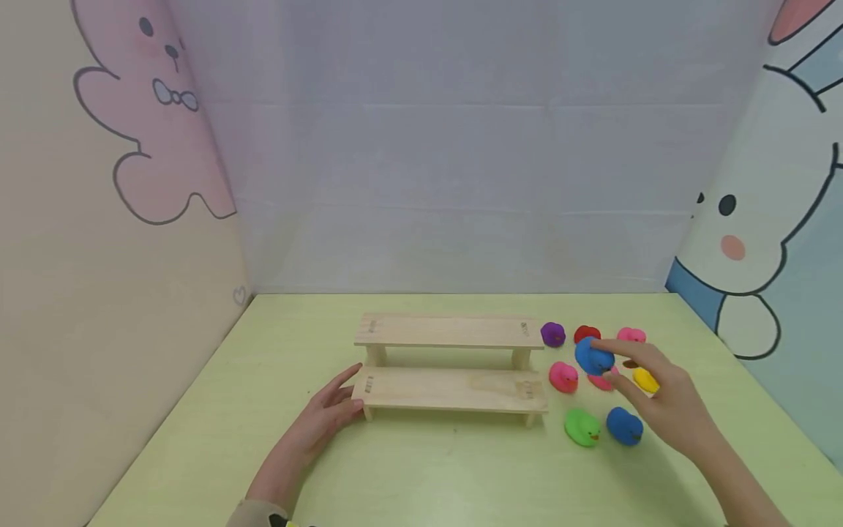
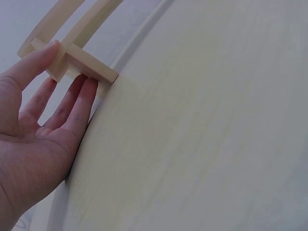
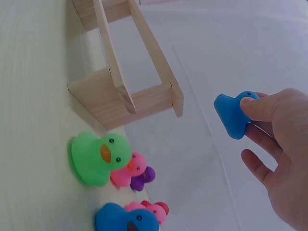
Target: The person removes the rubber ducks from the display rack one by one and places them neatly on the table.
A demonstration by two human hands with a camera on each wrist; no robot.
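In the head view my right hand [image 1: 672,399] pinches a blue rubber duck [image 1: 590,356], held above several other ducks. The right wrist view shows that duck [image 3: 233,113] raised off the table, with the thumb across its head. My left hand [image 1: 329,410] holds the left end of a two-step wooden stand [image 1: 454,389]. From the left wrist view, its thumb lies at the end of the step [image 2: 57,62] and the fingers reach beneath. Both steps are bare, and the upper one sits further back.
Right of the stand are a green duck [image 1: 582,427], a darker blue duck [image 1: 624,426], a pink duck [image 1: 563,377], a purple duck [image 1: 553,334], a red duck [image 1: 586,334] and a yellow duck [image 1: 645,380]. A pale wall [image 1: 461,183] rises behind the light green table [image 1: 408,468].
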